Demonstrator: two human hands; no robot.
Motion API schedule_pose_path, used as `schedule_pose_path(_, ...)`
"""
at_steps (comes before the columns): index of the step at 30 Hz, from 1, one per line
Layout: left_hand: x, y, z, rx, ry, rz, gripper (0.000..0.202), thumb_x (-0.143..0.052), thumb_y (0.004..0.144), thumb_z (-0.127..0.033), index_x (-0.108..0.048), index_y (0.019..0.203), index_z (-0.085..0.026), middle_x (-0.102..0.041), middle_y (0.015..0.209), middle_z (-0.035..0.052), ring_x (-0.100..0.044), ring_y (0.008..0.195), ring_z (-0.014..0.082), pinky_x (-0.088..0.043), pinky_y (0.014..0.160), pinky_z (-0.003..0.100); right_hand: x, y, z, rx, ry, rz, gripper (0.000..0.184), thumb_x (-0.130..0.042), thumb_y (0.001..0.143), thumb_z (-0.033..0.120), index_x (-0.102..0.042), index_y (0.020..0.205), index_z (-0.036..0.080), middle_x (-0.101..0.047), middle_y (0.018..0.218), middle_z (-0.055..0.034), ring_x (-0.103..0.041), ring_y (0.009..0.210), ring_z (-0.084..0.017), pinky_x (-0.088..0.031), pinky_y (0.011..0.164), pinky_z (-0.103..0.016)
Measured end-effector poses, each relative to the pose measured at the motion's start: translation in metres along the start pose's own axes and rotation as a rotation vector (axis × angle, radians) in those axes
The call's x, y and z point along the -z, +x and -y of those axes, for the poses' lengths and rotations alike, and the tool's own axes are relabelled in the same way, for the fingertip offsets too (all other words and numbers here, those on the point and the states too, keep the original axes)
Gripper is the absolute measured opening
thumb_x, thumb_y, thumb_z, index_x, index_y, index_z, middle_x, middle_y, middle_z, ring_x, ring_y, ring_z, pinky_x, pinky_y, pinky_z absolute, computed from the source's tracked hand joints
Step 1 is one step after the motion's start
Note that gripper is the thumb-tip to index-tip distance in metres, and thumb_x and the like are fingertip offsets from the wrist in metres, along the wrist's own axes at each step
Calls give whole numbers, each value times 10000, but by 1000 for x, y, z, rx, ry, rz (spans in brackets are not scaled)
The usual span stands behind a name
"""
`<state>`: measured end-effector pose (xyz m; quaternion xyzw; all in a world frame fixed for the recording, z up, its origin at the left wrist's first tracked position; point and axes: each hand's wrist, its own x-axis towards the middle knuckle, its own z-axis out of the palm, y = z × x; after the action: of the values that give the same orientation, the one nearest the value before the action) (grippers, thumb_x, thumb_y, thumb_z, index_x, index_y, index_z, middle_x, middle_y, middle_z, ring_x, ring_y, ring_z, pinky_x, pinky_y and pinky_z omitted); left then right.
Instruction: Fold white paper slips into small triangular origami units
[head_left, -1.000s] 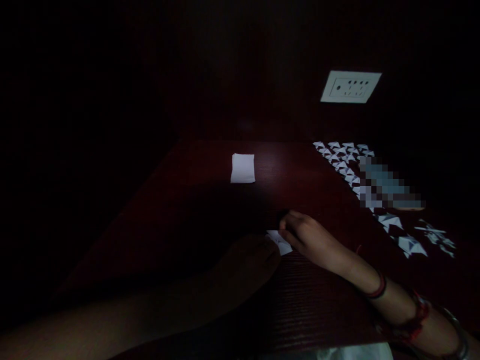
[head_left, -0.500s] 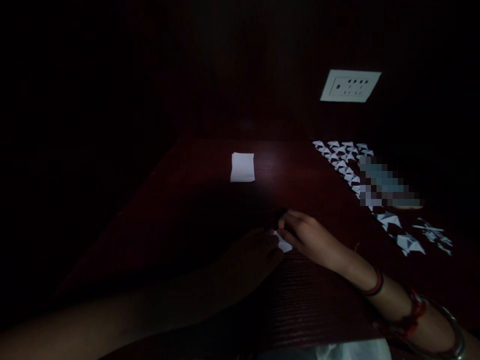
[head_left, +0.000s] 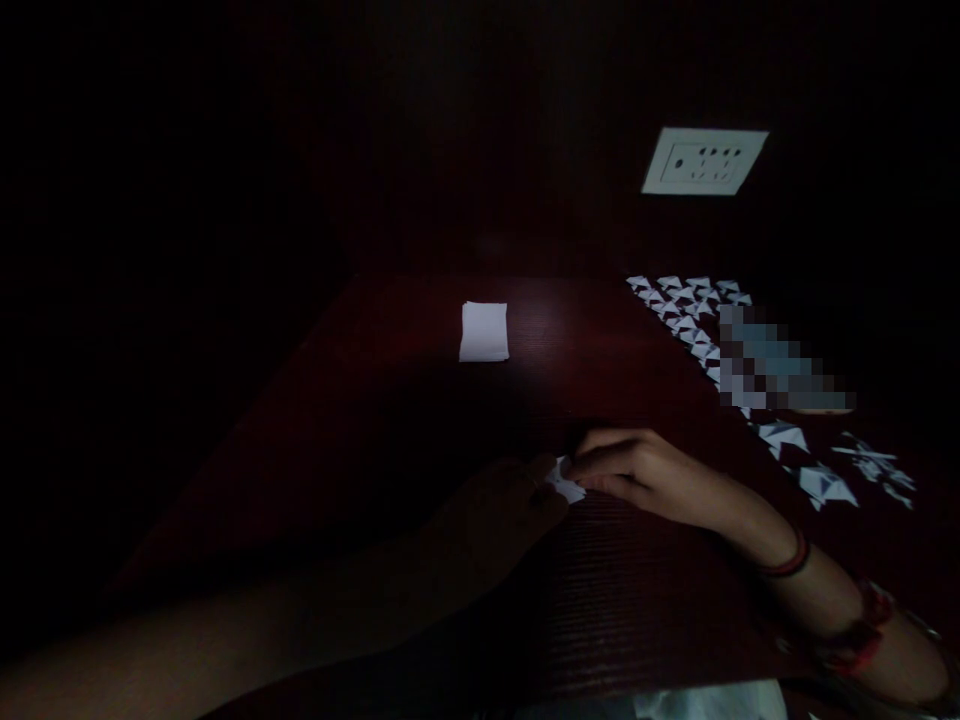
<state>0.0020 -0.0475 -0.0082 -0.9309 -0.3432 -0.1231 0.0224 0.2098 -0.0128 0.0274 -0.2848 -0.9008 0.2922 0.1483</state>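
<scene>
A small folded white paper (head_left: 571,490) lies between my two hands, low over the dark red table. My left hand (head_left: 517,505), deep in shadow, closes its fingers on the paper's left side. From the right, my right hand (head_left: 634,470) pinches the paper's upper edge between thumb and fingers. The fingers hide part of the folds. A stack of square white paper sheets (head_left: 484,332) sits farther back on the table.
Several folded white paper pieces (head_left: 780,436) stand in rows along the right side. Near them lie thin white paper strips (head_left: 877,462) and a pixelated bluish object (head_left: 787,360). A wall socket (head_left: 705,161) is at the back above the table (head_left: 360,340).
My right hand has shifted slightly right, its wrist turned and fingers stretched straighter onto the paper. More of the folded paper shows now. My left hand stays nearly in place.
</scene>
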Motion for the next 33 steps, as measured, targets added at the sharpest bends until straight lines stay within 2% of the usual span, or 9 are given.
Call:
schedule_pose_path(5,4,-1,1,-112,25,2,299,-425,838,-161,-420,1136,-185,-432,1209,88,-463,1034,218,-388,846,363,0,-2,-1,49,-9,47,218,-440,828,173,-609,964,188,-549,942,-44,-541,836,-115,-432,748,-244)
schedule_pose_path(9,1,-3,2,-169,59,-8,264,-401,846,-148,-434,1107,-156,-437,1196,102,-410,1104,220,-352,889,376,-1,-1,3,36,-49,55,223,-422,826,135,-614,932,173,-551,922,-38,-535,826,-115,-432,742,-239)
schedule_pose_path(17,5,1,2,-199,44,-15,189,-396,850,-149,-480,1019,-153,-477,1138,82,-416,1092,216,-362,864,356,-3,-1,11,-27,-178,66,243,-383,844,172,-599,956,167,-546,920,-36,-534,792,-119,-426,720,-235)
schedule_pose_path(23,7,1,3,-224,48,85,173,-404,843,-146,-491,991,-156,-508,1088,70,-410,1098,236,-381,834,364,2,-2,12,-56,-230,88,225,-420,818,153,-613,925,196,-552,857,-18,-536,749,-114,-418,687,-227)
schedule_pose_path(28,7,1,1,-207,70,82,170,-412,837,-141,-481,993,-147,-487,1100,79,-407,1102,239,-392,821,365,1,-3,6,-65,-256,48,236,-434,815,165,-592,985,204,-540,861,-16,-529,739,-110,-407,680,-221)
schedule_pose_path(33,8,1,1,-215,85,77,204,-366,857,-146,-461,1036,-132,-451,1156,89,-392,1111,233,-384,842,362,1,-2,8,-49,-281,82,214,-409,825,167,-618,871,172,-523,782,-18,-513,679,-102,-392,628,-218)
